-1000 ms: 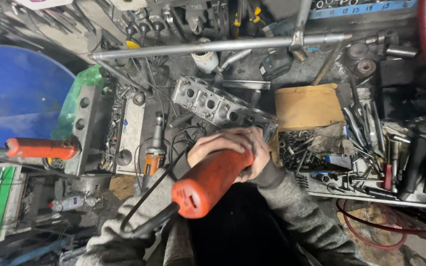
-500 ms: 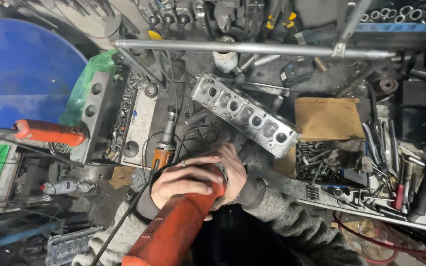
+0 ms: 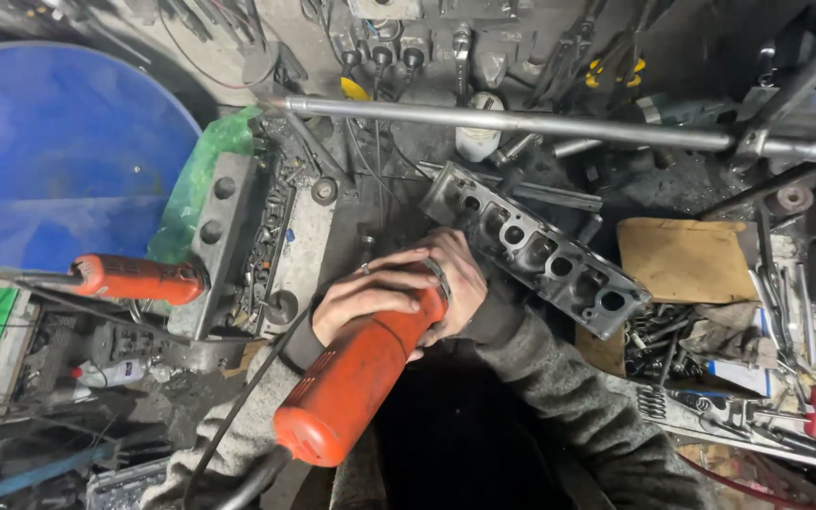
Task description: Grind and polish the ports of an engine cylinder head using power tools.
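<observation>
Both hands, left hand [image 3: 365, 297] and right hand [image 3: 455, 283], clamp the orange grinder [image 3: 356, 378] by the cylinder head [image 3: 540, 255]; I'd keep it steady, light pressure.

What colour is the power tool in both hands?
The power tool is orange-red with a black cord; head view.

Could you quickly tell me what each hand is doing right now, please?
Left hand: closed around the front of the orange power tool.
Right hand: closed on the same tool's head end, next to the grey cylinder head.
</observation>
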